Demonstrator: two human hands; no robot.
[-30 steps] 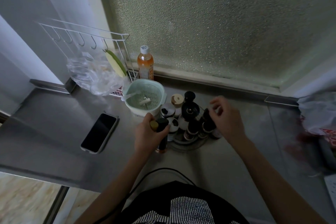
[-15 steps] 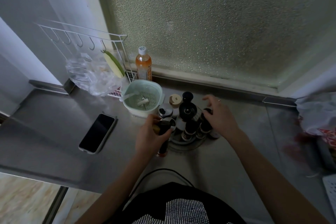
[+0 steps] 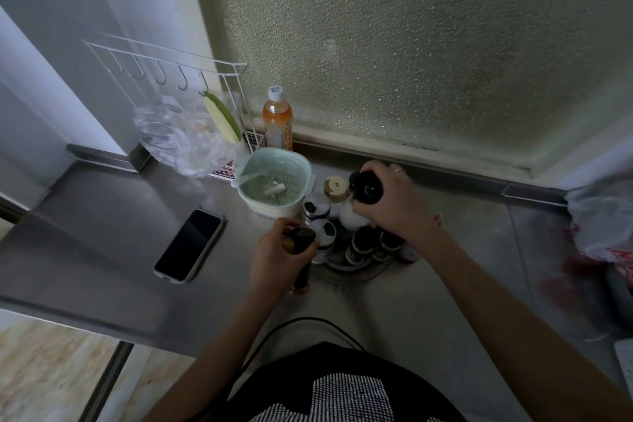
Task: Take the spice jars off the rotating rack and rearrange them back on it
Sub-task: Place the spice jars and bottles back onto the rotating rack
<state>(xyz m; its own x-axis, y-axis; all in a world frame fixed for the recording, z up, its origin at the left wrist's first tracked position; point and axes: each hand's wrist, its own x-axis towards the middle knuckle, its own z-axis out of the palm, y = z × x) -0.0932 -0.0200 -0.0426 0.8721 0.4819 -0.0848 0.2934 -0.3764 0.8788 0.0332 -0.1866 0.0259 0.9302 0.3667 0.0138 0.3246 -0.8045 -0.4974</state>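
Nearest me, the person's dark patterned top (image 3: 342, 394) filled the bottom of the view, both forearms reaching out over the steel desk (image 3: 102, 250). The left hand (image 3: 277, 264) was wrapped round a tall dark bottle (image 3: 301, 257), grip closed on it just below the cap, the bottle's foot down at the desk just beside the rotating rack (image 3: 356, 271). On the rack the small dark spice jars (image 3: 363, 243) stood packed tight, a white-capped shaker (image 3: 323, 233) touching its neighbours.

That crowding was the danger, I judged: pull one out at a slant and it could clip the jar beside it and topple a row. And the rack turns, so a sideways tug might spin it and throw a jar off the edge.

Further in, the right hand (image 3: 394, 202) was closed over the top of a tall black grinder (image 3: 366, 187), fingers curled round its head, a ring showing on one finger. Whether the grinder was lifted clear or resting on the rack I could not tell; the hand hid its base. A cork-topped jar (image 3: 336, 187) sat just beside it.

Off to the left lay a phone (image 3: 188, 245), face up. Beyond the rack stood a pale green strainer bowl (image 3: 274, 181), then an orange drink bottle (image 3: 277, 120) against the frosted window (image 3: 411, 44), with a white wire hook rack (image 3: 164, 62) and a crumpled plastic bag (image 3: 178, 137).
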